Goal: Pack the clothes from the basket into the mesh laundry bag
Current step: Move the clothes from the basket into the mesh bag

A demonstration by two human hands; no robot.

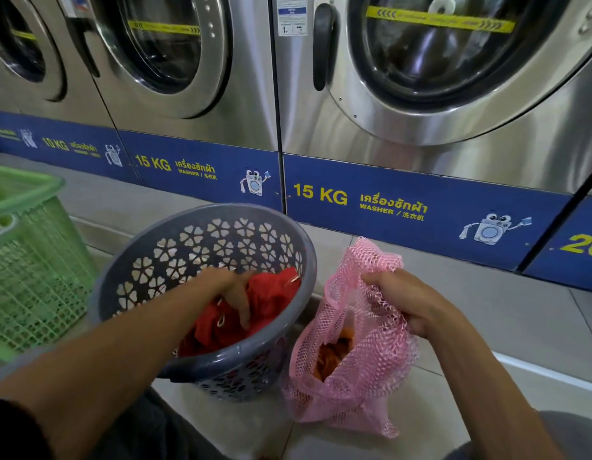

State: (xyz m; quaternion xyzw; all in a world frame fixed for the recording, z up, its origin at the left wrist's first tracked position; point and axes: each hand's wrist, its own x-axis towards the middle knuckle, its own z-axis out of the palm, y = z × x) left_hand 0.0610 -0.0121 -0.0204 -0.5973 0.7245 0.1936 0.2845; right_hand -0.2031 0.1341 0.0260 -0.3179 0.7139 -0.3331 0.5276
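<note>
A round grey basket (274, 227) with flower-shaped holes stands on the tiled floor in front of me. Red clothes (271, 300) lie in its bottom. My left hand (230, 288) reaches into the basket, fingers pressed down into the red cloth. To the right of the basket a pink mesh laundry bag (364, 360) sits on the floor with an orange garment (332, 355) showing through its mouth. My right hand (399, 298) grips the bag's upper right edge and holds the mouth apart.
A green plastic basket (32, 260) stands at the left. A row of steel washing machines (454, 94) with blue base panels fills the back. A raised tiled step runs along their foot. My knees show at the bottom edge.
</note>
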